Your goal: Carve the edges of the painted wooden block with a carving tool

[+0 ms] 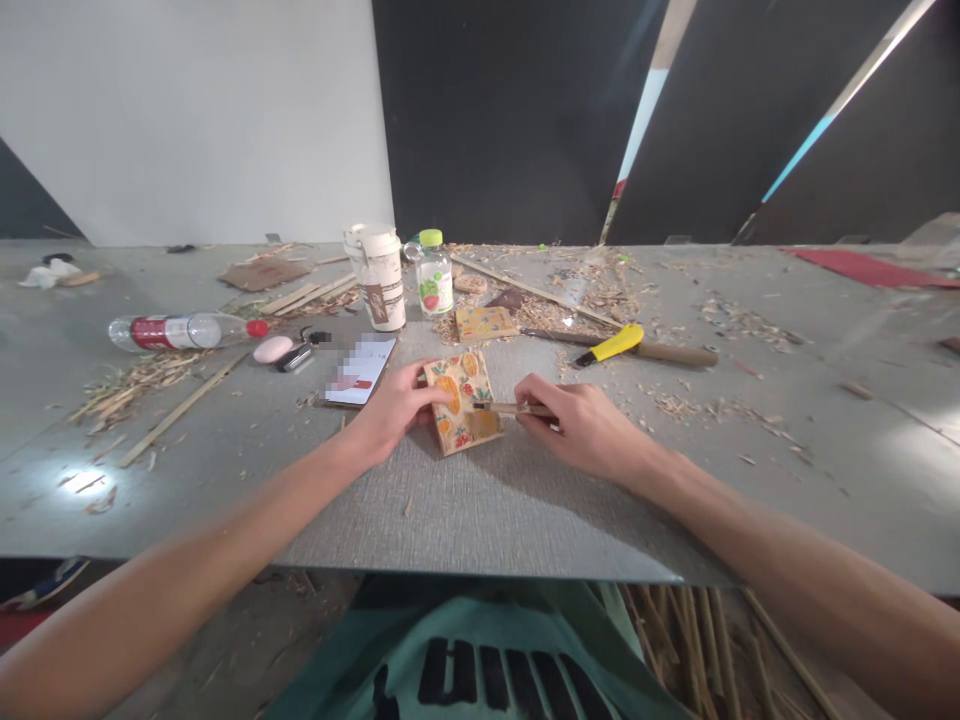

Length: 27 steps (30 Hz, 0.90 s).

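Note:
My left hand (397,410) grips the left edge of a small flat block (451,432) with a yellow, orange and red fruit pattern, its thumb lying on the face. The block is tilted up from the table. My right hand (574,420) is closed around a slim wooden stick-like tool (510,408), whose dark tip lies over the block's patterned face. I cannot tell whether the tip is a brush or a blade. Behind the block lies a second patterned piece (486,322), and a yellow utility knife (615,345) rests across a long wooden-handled tool (679,354).
A paper cup (379,280) and a green-capped bottle (433,275) stand behind my hands. To the left are a phone (361,370), a pink rounded object (273,349) and a lying plastic bottle (180,331). Wood shavings (592,285) and bamboo strips (180,410) litter the grey table (360,530).

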{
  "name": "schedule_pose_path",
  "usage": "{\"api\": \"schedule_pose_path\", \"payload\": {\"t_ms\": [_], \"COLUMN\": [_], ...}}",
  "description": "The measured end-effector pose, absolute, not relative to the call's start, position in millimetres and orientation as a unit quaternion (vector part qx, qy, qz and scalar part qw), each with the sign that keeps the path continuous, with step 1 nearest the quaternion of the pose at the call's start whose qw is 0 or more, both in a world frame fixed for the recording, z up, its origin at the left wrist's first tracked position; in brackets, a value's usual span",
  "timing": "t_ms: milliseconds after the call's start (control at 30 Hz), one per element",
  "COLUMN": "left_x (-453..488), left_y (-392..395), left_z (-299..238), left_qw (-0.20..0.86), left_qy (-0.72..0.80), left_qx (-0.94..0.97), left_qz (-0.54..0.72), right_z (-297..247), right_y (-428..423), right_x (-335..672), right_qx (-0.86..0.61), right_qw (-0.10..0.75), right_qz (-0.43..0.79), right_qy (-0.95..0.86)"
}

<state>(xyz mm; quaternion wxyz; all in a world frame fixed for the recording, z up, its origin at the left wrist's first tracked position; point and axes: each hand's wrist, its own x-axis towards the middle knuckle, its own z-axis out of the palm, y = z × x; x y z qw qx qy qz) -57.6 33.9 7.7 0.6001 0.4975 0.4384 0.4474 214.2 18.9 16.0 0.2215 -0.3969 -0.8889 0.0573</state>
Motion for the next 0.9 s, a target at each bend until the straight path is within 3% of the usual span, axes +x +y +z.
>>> {"api": "schedule_pose_path", "payload": {"t_ms": [467,900], "left_x": [-59.2,-60.5], "left_y": [32.2,30.4], "left_z": [3.8,0.3], "left_qw": [0.479,0.44], "left_qy": [0.447,0.448], "left_qx": [0.605,0.645], "left_qz": [0.452,0.436], "right_z": [4.3,-5.9], "right_y": [15.2,13.6], "right_x": [208.3,201.3], "right_qx": [-0.34,-0.341], "right_qw": [0.261,0.287], "right_qz": [0.047,0.029], "right_qy": [-0.902,-0.895]}}
